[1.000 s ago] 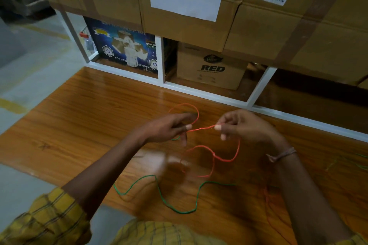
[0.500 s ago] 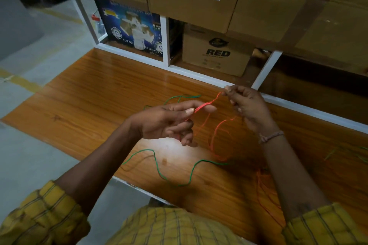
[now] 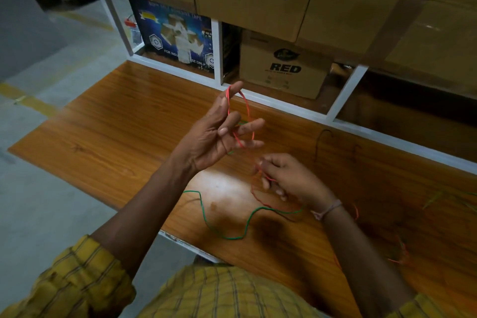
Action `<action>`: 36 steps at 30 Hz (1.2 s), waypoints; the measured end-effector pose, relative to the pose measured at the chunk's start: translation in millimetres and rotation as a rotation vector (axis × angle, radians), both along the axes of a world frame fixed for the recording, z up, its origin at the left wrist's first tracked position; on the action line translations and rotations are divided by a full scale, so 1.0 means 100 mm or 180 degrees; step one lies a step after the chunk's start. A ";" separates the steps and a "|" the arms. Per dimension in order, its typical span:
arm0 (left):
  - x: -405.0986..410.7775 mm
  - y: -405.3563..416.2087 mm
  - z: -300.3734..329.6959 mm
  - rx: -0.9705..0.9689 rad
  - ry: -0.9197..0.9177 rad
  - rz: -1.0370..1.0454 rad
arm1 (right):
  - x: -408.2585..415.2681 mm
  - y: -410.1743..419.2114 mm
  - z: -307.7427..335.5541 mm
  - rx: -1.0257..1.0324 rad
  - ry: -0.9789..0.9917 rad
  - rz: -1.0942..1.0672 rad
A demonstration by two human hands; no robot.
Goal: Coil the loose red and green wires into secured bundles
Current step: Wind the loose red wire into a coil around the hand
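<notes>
Spreading my left hand point(image 3: 214, 134) fingers inside a red wire point(image 3: 246, 111) loop, I am pinching its trailing length with right hand point(image 3: 289, 178) fingers.

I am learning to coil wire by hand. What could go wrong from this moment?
1. The red wire loops loosely over the spread fingers of the left hand, so the loop may slip off and uncoil.
2. Its slack below the right hand lies next to the green wire on the table; the two might tangle as the red one is pulled in.
</notes>
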State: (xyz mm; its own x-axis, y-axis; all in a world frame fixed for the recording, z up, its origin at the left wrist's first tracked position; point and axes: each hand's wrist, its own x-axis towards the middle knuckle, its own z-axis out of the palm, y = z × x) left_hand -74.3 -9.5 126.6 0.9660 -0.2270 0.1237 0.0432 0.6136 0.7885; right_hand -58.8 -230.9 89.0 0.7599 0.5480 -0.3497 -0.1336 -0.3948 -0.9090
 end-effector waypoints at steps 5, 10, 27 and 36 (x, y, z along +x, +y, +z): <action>0.17 0.13 -0.09 0.0631 0.0086 0.0523 | -0.09 0.01 0.07 -0.0324 0.0152 0.0480; 0.25 0.24 -0.19 0.2258 -0.0341 0.0480 | -0.08 -0.12 0.33 -0.0015 0.0102 0.1111; -0.09 0.33 -0.17 0.1788 0.0412 -0.1549 | 0.51 -0.20 0.79 0.0752 -0.1026 0.0024; -0.19 0.35 -0.04 0.0216 0.0568 -0.2065 | 0.60 -0.02 0.39 0.0313 -0.1337 -0.0649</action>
